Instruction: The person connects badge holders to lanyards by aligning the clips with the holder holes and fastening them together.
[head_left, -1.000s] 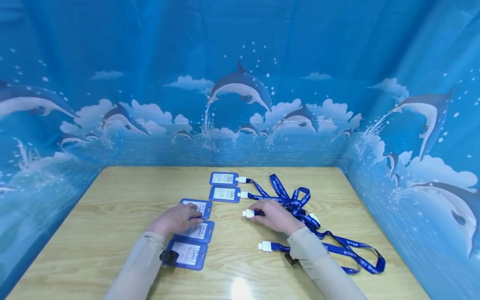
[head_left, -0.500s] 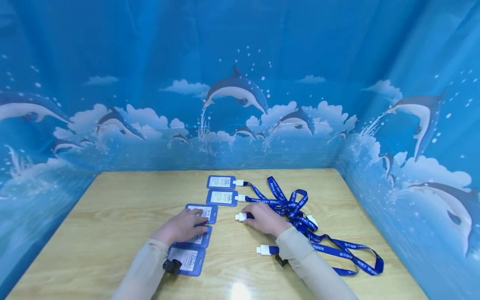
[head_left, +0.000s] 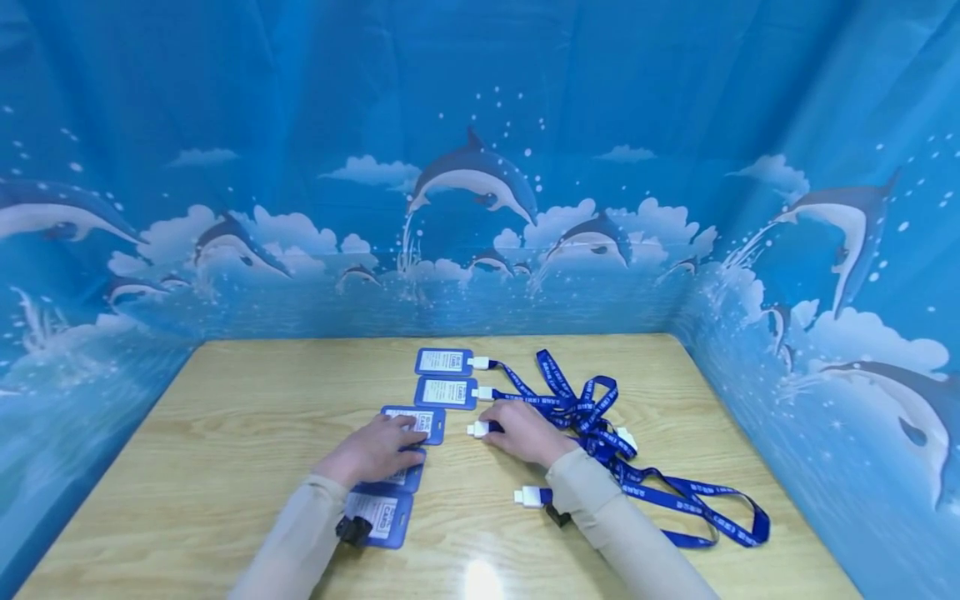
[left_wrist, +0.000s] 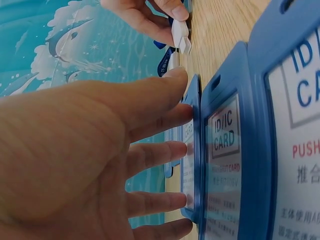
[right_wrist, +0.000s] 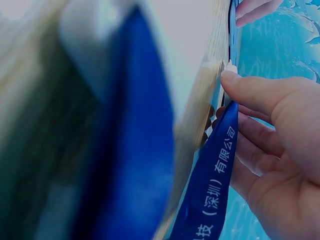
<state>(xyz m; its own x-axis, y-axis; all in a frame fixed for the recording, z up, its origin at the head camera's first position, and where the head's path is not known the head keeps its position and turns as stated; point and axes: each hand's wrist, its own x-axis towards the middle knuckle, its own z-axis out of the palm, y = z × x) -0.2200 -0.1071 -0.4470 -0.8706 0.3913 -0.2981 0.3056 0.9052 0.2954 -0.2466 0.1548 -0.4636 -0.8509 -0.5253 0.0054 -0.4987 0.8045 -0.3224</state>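
Nearest, a flat blue plastic card holder (head_left: 378, 512) lies beside the left sleeve (head_left: 288, 542). Beyond it, the left hand (head_left: 375, 452), fingers outstretched, touches another blue card holder (head_left: 429, 415). Across a narrow gap from its slotted end, the right hand (head_left: 525, 432) pinches the white plastic connector (head_left: 477, 429) of a printed blue fabric lanyard (right_wrist: 212, 185). Light wood-grain tabletop (head_left: 247, 417) spreads leftward and forward, ending at a dolphin-printed blue curtain (head_left: 337, 308).

The left grip (head_left: 371, 451) has its fingers (left_wrist: 155, 156) spread; the right grip (head_left: 527, 432) pinches, thumb (right_wrist: 255, 92) against fingers.
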